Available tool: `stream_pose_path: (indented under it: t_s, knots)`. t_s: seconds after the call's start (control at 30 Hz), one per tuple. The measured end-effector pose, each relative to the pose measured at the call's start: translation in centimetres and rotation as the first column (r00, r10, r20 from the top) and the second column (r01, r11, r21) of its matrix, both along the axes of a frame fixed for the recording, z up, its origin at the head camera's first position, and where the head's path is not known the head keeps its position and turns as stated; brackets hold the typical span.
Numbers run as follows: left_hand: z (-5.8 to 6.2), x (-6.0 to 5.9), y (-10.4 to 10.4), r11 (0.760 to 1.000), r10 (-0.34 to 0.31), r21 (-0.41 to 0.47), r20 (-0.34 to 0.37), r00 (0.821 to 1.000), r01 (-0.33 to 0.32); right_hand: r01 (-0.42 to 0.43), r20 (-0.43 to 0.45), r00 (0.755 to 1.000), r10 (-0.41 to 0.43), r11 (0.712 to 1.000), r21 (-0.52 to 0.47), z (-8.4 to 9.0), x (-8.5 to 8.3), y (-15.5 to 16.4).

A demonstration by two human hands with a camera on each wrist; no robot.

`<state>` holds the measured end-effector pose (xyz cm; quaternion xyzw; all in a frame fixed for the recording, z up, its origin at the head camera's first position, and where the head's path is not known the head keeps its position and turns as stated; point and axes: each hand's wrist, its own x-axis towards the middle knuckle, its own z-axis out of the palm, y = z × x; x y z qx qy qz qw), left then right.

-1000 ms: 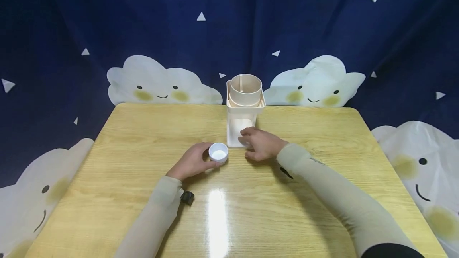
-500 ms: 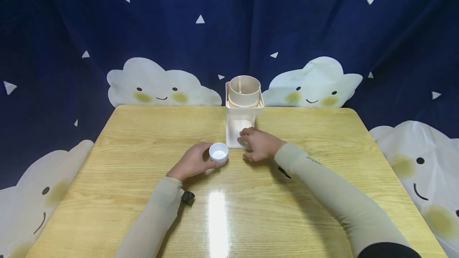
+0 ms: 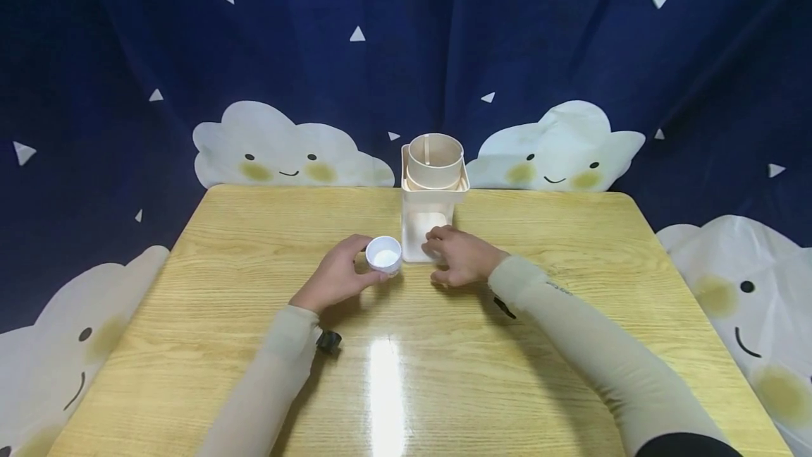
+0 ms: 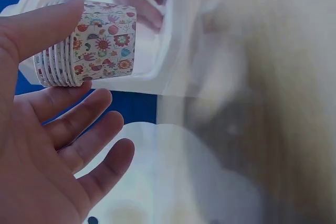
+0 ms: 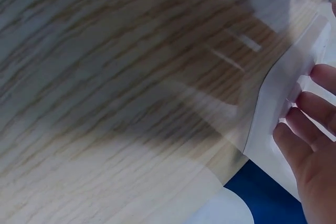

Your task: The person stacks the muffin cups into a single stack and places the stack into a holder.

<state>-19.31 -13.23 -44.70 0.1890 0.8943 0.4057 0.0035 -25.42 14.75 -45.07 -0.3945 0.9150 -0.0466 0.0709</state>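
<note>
A dark blue curtain printed with white triangles and smiling clouds is hung behind and around a yellow wooden tabletop, on which a streak of glare is seen near the front edge. At the far middle of the tabletop a cream plastic dispenser stand is stood upright, with a round open tube set in its top and a flat base at the bottom. Both forearms are covered by pale beige sleeves, and a small black device is worn at the left wrist. The right hand is laid against the base of the stand, with its fingers relaxed and pressed flat on the white plastic; nothing is gripped by it. The left hand is held just left of the stand base, and a small stack of nested paper cups is pinched by it. In the left wrist view the stack is shown to be printed with flowers, with the thumb laid on one side of it and a finger on the other, while the remaining fingers are spread loosely open beneath it. The stack is held just above the tabletop, close beside the stand but apart from it.
</note>
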Motion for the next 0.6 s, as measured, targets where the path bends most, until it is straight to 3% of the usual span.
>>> stream_pose_path:
  t_s: [0.2, 0.43, 0.6]
  knots:
    - [1.9, -0.6, -0.9, 1.000, -0.005, -0.010, -0.045, 0.999, 0.004, 0.003, -0.002, 1.000, -0.003, 1.000, 0.006, -0.1, 0.2, 0.2]
    - [4.6, -1.2, -2.3, 0.995, -0.009, -0.098, -0.110, 0.994, -0.002, 0.015, -0.004, 1.000, -0.015, 1.000, -0.002, 0.1, 0.5, 0.3]
    - [6.2, -1.9, -2.9, 0.986, -0.046, -0.162, -0.125, 0.991, 0.025, 0.006, -0.012, 1.000, -0.006, 1.000, -0.008, 0.1, 0.5, 0.3]
